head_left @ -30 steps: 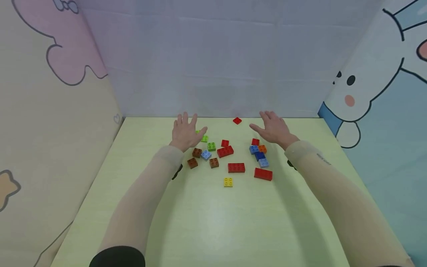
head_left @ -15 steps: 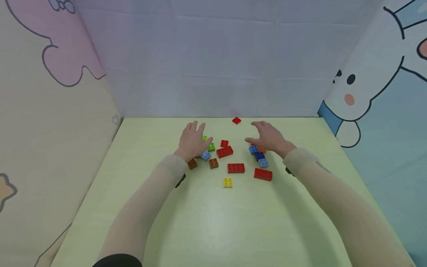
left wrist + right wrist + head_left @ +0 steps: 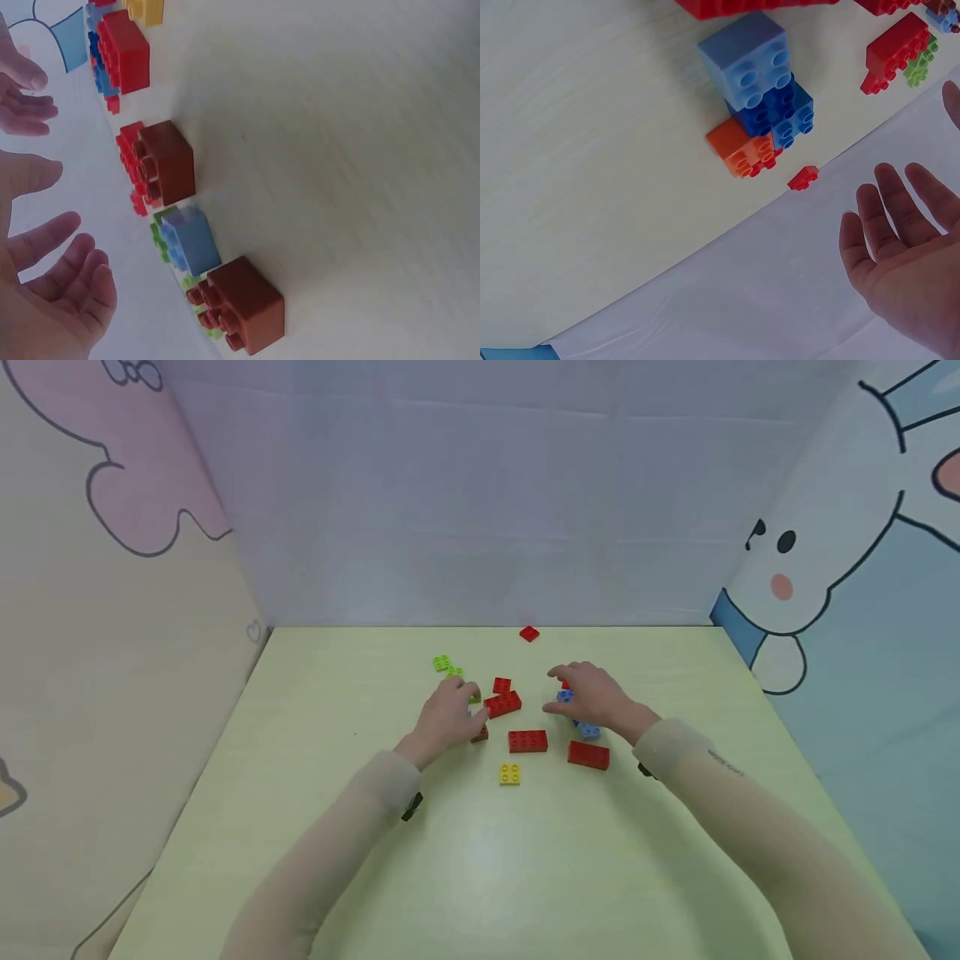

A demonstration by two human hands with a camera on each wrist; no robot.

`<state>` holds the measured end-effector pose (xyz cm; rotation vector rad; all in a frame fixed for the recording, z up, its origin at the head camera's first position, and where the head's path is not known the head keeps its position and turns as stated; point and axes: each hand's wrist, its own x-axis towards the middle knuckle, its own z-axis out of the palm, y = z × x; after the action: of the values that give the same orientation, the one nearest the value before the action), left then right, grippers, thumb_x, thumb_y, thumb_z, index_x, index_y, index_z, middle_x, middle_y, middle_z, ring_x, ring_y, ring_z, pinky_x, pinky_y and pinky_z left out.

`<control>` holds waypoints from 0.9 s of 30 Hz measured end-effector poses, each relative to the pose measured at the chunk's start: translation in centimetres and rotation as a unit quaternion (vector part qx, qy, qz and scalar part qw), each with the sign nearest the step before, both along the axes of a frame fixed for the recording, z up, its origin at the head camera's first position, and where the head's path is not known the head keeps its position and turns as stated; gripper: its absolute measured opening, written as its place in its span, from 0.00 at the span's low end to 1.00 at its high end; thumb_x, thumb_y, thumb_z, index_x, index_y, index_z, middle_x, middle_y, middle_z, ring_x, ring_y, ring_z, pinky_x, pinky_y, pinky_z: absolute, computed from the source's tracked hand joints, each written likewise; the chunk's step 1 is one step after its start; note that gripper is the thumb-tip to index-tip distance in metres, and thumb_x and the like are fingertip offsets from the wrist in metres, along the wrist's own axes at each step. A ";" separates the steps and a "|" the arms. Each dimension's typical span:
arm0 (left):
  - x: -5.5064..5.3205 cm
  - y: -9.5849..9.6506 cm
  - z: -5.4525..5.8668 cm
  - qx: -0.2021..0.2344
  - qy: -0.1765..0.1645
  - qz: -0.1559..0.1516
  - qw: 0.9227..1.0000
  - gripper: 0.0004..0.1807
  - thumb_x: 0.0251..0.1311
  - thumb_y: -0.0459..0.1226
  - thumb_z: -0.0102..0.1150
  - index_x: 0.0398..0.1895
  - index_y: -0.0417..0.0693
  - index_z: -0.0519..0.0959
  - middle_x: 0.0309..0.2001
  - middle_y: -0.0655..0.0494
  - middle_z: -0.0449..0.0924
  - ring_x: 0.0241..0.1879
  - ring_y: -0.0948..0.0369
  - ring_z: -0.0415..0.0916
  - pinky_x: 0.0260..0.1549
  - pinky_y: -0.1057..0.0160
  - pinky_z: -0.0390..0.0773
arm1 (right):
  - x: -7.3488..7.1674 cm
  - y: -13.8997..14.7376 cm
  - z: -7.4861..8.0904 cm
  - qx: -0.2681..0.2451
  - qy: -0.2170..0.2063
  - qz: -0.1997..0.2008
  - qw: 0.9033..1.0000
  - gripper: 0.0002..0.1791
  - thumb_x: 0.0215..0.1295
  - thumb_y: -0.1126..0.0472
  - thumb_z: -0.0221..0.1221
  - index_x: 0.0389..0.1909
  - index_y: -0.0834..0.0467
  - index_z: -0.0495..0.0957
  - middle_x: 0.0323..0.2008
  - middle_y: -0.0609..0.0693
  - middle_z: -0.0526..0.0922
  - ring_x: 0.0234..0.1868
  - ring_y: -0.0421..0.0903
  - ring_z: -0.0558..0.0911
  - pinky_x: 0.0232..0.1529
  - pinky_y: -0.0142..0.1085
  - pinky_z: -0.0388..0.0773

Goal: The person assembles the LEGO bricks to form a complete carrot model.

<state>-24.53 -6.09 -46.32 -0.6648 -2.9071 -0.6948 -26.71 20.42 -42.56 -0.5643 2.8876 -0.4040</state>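
My left hand (image 3: 446,718) hovers over the left cluster of toy building bricks, its fingers loosely bent. In the left wrist view, brown bricks (image 3: 178,165) and a light blue brick (image 3: 199,240) stand apart from that hand, with nothing between finger and thumb. Across the table my right hand (image 3: 596,697) is above the right cluster, partly hiding it in the head view. Its fingers are relaxed and hold nothing in the right wrist view. Below it lie a light blue brick (image 3: 739,49), a dark blue brick (image 3: 754,118) and an orange brick (image 3: 729,141).
Between the hands lie a long red brick (image 3: 502,704) and a small red one. Nearer are two more long red bricks (image 3: 528,742) and a yellow brick (image 3: 510,774). Green bricks (image 3: 442,663) and a red brick (image 3: 529,634) lie farther back, before the cloth wall (image 3: 480,527).
Both hands have come back toward the person and lower over the bricks. The left also moved right, and its fingers went from spread to more bent. The bricks show no clear shift.
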 end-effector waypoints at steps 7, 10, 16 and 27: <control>2.9 1.1 -1.1 0.001 -0.062 -0.041 0.997 0.20 0.60 0.48 0.60 0.48 0.43 0.76 0.39 0.53 0.74 0.31 0.60 0.69 0.29 0.63 0.72 | 1.4 -1.1 -1.0 -0.004 -0.015 0.030 0.999 0.35 0.50 0.47 0.71 0.58 0.57 0.75 0.51 0.55 0.78 0.49 0.52 0.74 0.48 0.49 0.74; 3.7 1.8 -1.6 0.010 -0.120 -0.038 0.992 0.23 0.56 0.52 0.64 0.47 0.45 0.77 0.39 0.54 0.75 0.34 0.61 0.69 0.33 0.63 0.72 | 2.0 -1.6 -1.6 -0.007 -0.031 0.036 0.999 0.33 0.51 0.47 0.71 0.57 0.57 0.76 0.50 0.54 0.78 0.49 0.51 0.75 0.48 0.48 0.74; 4.5 2.8 -2.7 -0.017 -0.179 -0.049 0.982 0.32 0.44 0.57 0.71 0.48 0.48 0.77 0.39 0.59 0.75 0.38 0.61 0.69 0.39 0.62 0.72 | 2.8 -2.0 -2.6 -0.008 -0.059 0.036 0.998 0.33 0.51 0.46 0.70 0.57 0.56 0.77 0.52 0.52 0.78 0.52 0.51 0.74 0.50 0.47 0.73; 5.1 3.0 -3.7 -0.039 -0.159 -0.051 0.985 0.28 0.46 0.52 0.72 0.49 0.49 0.81 0.40 0.60 0.75 0.39 0.62 0.70 0.40 0.61 0.72 | 3.2 -2.9 -3.6 -0.032 -0.068 0.064 0.995 0.29 0.53 0.53 0.71 0.56 0.57 0.78 0.49 0.51 0.80 0.50 0.49 0.76 0.48 0.44 0.73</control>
<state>-19.47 -3.10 -50.04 -0.7807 -3.2244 -0.7670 -23.53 17.57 -46.13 -0.6984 2.7001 -0.4977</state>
